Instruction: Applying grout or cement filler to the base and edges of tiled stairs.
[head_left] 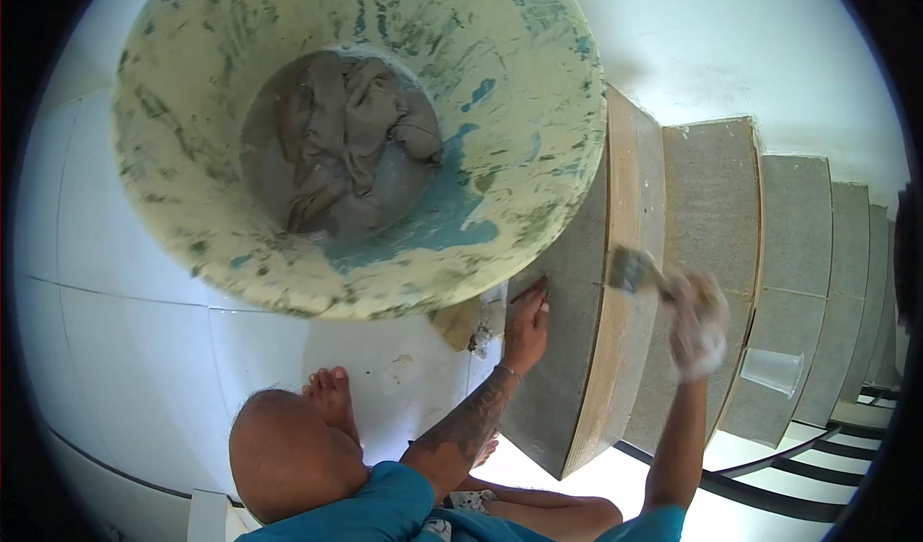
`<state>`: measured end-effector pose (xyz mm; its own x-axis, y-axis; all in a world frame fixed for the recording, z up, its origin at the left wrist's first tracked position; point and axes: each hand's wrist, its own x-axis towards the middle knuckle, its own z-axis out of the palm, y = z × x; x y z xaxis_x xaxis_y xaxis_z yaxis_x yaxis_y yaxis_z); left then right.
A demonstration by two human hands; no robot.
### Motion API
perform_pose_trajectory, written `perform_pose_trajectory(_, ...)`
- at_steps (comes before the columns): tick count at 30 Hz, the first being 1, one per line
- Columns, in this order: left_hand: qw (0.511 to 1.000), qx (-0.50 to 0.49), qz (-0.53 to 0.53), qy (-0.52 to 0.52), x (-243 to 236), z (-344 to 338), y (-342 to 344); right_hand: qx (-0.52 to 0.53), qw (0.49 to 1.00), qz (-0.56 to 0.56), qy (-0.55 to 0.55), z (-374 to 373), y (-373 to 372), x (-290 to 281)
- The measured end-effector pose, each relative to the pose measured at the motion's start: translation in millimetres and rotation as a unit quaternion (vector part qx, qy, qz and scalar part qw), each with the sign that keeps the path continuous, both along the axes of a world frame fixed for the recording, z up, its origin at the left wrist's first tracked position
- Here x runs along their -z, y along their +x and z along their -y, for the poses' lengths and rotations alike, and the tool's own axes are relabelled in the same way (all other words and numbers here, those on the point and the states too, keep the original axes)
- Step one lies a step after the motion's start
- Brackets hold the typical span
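The work in hand appears to be brushing at the staircase (711, 196). The right hand (699, 321) has its fingers closed around the handle of a brush (636, 275), whose bristles point left, over the light-brown strip (601, 369) along one step. The brush is blurred, so I cannot tell whether the bristles touch the strip or hang just above it. Judging by this pose, the next move calls for a firm hold on the handle and the bristles set flat along that strip.

The left hand (525, 335) is lower and to the left, near the bucket's rim, with the index finger stretched toward the far side. A small reddish-brown piece (531, 289) shows at the fingertips; I cannot tell whether the fingers grip it or merely rest by it.

The brush looks short and broad, with dull, dark bristles and a paler handle mostly hidden by the fingers. The right hand is whitish, either gloved or coated; which one is unclear. The steps are grey and climb away to the right.

At the far left is a large pale-yellow bucket (529, 186), streaked green and blue, with a soaked cloth (356, 119) in murky water (274, 181). A white container (772, 371) sits on a step right of the right hand.
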<state>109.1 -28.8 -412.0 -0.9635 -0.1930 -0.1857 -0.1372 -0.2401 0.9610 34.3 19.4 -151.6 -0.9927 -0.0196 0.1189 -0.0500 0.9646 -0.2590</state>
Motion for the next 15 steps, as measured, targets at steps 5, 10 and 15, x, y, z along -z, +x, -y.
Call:
perform_pose_trajectory(5, 0.996, 0.047, -0.073, 0.027, -2, -32, -44, 0.174, 0.973, -0.151, 0.006, -29, 139, -71)
perform_pose_trajectory(10, 0.984, 0.097, -0.126, -0.08, 48, 25, -254, 0.118, 0.975, -0.175, 0.075, -45, 215, -55)
perform_pose_trajectory(15, 0.978, 0.092, -0.189, 0.016, -14, -18, -167, 0.208, 0.947, -0.111, 0.216, -61, 231, -68)
